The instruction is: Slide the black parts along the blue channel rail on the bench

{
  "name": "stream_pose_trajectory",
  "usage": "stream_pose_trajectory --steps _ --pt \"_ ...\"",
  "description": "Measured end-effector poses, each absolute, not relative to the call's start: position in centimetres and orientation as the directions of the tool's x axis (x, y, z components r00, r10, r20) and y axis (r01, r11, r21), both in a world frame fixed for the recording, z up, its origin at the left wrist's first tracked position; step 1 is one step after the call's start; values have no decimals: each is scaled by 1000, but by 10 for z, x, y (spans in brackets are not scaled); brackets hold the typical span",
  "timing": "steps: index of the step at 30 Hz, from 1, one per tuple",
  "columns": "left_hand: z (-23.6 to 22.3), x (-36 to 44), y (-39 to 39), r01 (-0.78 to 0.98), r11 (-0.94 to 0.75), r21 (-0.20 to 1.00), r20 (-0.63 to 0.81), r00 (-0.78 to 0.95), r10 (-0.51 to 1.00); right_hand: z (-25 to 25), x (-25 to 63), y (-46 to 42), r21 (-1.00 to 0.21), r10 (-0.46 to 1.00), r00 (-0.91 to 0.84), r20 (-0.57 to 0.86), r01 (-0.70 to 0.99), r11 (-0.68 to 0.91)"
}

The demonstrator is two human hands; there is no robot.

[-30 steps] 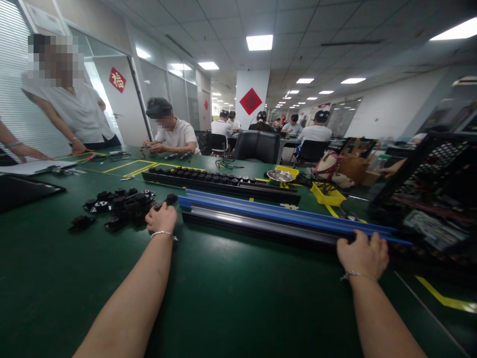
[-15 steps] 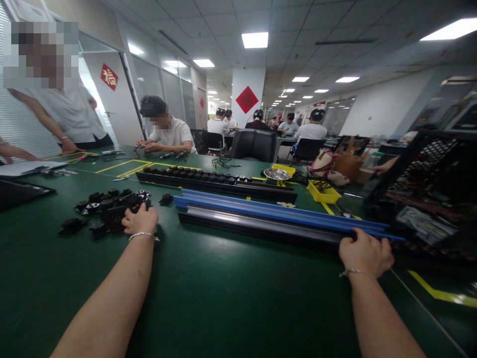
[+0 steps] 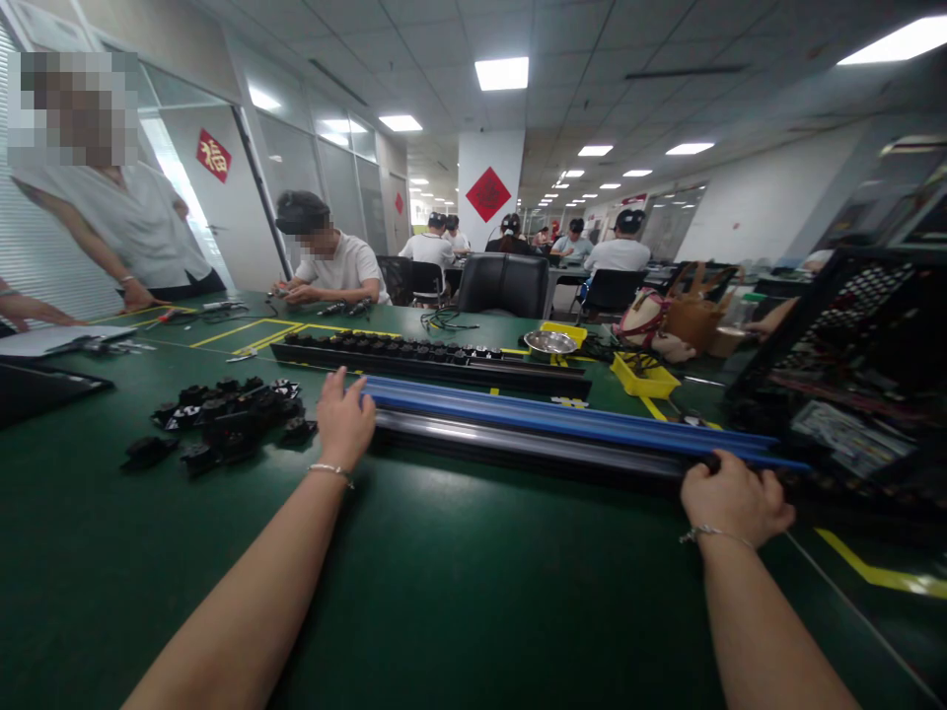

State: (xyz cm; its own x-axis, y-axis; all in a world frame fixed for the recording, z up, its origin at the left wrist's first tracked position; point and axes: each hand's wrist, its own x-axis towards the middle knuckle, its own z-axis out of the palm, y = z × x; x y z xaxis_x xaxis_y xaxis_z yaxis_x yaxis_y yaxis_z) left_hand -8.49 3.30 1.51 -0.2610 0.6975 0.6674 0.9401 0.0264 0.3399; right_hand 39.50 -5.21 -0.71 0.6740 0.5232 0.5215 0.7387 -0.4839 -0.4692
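Note:
A long black channel rail (image 3: 518, 451) lies across the green table with a blue rail (image 3: 562, 412) along its far side. At the rails' left end is my left hand (image 3: 344, 422), its fingers closed round the end and partly hiding it. My right hand (image 3: 732, 498) grips the right end of the black rail between thumb and fingers. A small dark piece (image 3: 710, 461) shows by its fingertips; its kind is unclear. Left of my left hand lies a pile of small black parts (image 3: 237, 422).
Behind lies another black rail (image 3: 436, 367) lined with several black parts. A metal bowl (image 3: 549, 342) and a yellow bin (image 3: 643, 377) stand further right. A black open-mesh crate (image 3: 836, 365) is at the right edge. A co-worker (image 3: 329, 256) sits across the table.
My left hand went from beside the rail's end to the pile of black parts, then back right to the rails' left end. My right hand stayed at the right end, shifting slightly right.

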Motion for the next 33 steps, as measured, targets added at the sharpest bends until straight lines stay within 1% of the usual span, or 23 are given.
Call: stream_pose_trajectory --steps 2,4,7,9,12,15,23,28,30,33 --pt "11 -59 31 963 -85 257 641 -104 761 -6 394 -52 -478 521 687 506 726 -494" --pt "5 -34 25 968 -187 165 578 59 814 -5 392 -53 -474 523 694 495 720 -507" --pt "-2 -7 15 964 -249 99 456 178 872 -3 390 -54 -465 513 706 488 707 -532" --pt "-4 0 10 962 -265 58 421 217 881 -3 389 -54 -461 498 716 489 697 -549" --pt "-5 0 8 962 -271 20 413 238 879 -2 388 -54 -452 495 717 490 695 -559" --pt "-4 -2 9 963 -269 7 419 242 875 -3 387 -53 -436 513 702 493 710 -553" --pt "-2 -1 7 964 -265 16 422 234 876 -4 385 -53 -402 521 671 527 737 -543" --pt "-3 -1 8 964 -267 14 429 235 872 -2 383 -54 -352 533 633 561 765 -539" --pt "-3 -1 9 964 -265 15 427 233 874 0 382 -55 -323 543 627 558 767 -554" --pt "-4 0 9 965 -261 17 427 229 875 3 379 -55 -289 577 632 517 764 -578"
